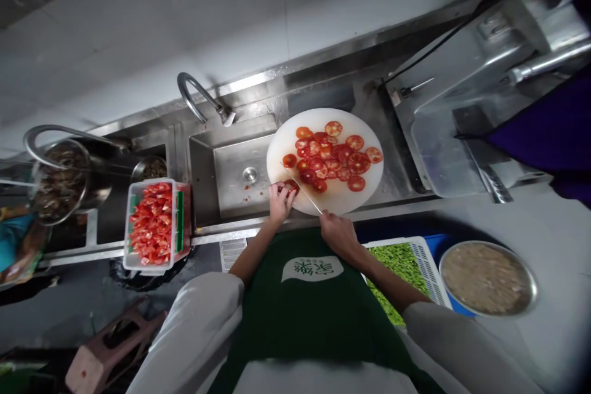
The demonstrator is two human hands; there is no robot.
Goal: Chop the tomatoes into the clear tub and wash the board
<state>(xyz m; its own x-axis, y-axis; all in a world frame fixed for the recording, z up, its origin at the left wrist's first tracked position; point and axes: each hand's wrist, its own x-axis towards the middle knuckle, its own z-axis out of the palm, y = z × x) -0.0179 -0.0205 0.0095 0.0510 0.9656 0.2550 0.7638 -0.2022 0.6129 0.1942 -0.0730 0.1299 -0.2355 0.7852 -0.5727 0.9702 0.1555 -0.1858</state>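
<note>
On the round cutting board (344, 197) over the sink (231, 166), my left hand (279, 200) pins a tomato (292, 185) steady while my right hand (337, 233) grips the knife (302, 188), slices (339, 157) pushed clear

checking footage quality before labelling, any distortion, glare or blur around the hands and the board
Head view: strong wide-angle distortion bends the steel counter edge; corners darken. The round white cutting board is brightly lit and slightly washed out, yet the red tomato slices stay clear. Left hand and right hand, its grip shut on the thin knife, look sharp, without motion blur.
</note>
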